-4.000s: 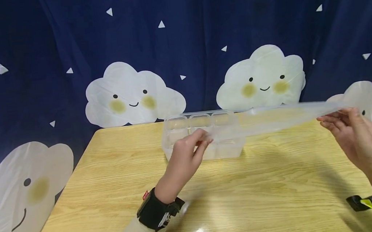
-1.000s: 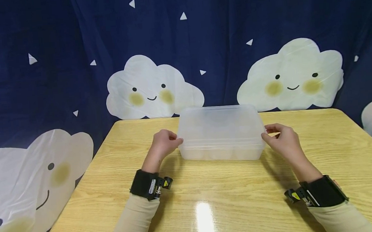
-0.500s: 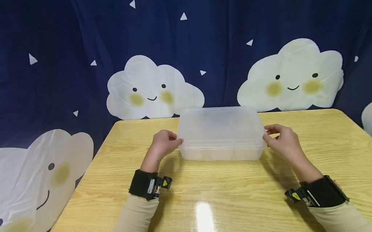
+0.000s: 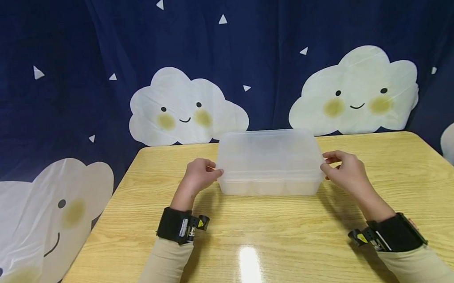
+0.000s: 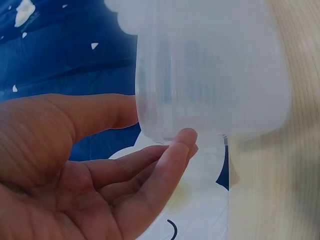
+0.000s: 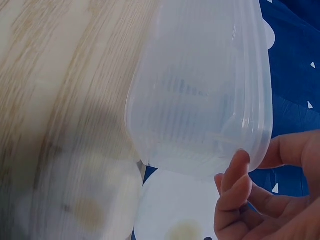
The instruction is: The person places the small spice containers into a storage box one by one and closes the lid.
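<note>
A translucent plastic storage box (image 4: 270,188) stands near the far edge of the table with its frosted lid (image 4: 268,154) lying on top. My left hand (image 4: 200,174) pinches the lid's rim at the left end, thumb nearest me. At the opposite end my right hand (image 4: 345,167) pinches the rim in the same manner. In the left wrist view, the thumb touches the lid's edge and the fingers (image 5: 170,165) curl under the rim. The right wrist view has the fingers (image 6: 235,185) below the rim of the box (image 6: 185,110). The compartments show only faintly through the plastic.
The wooden table (image 4: 282,235) spreads out in front of the box, with a bright light reflection on it. Behind it hangs a dark blue curtain (image 4: 262,32) printed with white clouds and small triangles.
Four seconds ago my hands held the lid raised and tilted, off to the right, with the compartments showing. Now it lies on the box. Over the last second the hands hardly moved.
</note>
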Demonstrator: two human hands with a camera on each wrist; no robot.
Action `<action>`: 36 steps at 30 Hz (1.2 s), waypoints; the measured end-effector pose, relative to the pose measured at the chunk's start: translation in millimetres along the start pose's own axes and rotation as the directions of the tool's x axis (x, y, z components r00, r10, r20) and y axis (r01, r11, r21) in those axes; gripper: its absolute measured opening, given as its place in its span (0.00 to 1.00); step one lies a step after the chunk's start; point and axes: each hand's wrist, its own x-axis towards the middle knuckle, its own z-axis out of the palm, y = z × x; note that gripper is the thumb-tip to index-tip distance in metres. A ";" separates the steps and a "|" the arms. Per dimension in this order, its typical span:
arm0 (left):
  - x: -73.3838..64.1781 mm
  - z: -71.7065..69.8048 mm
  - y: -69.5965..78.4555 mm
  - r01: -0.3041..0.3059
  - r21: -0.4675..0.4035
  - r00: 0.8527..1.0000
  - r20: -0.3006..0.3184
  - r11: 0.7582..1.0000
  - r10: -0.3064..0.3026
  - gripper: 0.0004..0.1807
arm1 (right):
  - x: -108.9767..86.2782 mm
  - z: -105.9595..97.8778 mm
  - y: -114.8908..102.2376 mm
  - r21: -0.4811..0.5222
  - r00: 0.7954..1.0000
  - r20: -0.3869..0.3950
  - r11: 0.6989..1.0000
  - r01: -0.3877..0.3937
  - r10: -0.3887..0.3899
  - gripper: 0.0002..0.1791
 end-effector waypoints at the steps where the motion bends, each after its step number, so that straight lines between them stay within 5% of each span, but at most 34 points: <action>1: 0.0 -0.5 0.0 0.001 -0.002 1.000 0.001 1.000 -0.001 0.25 | 0.4 0.1 0.3 -0.006 1.000 0.002 1.000 0.004 -0.004 0.23; 25: 1.7 1.1 -1.9 0.006 0.004 1.000 -0.012 1.000 -0.006 0.22 | -0.3 1.4 3.0 -0.017 0.999 0.026 1.000 0.021 -0.020 0.22; 36: 4.6 1.7 -1.5 0.107 -0.047 0.992 0.066 0.993 -0.103 0.22 | 0.6 -0.7 3.8 -0.009 0.997 0.075 1.000 0.000 0.000 0.23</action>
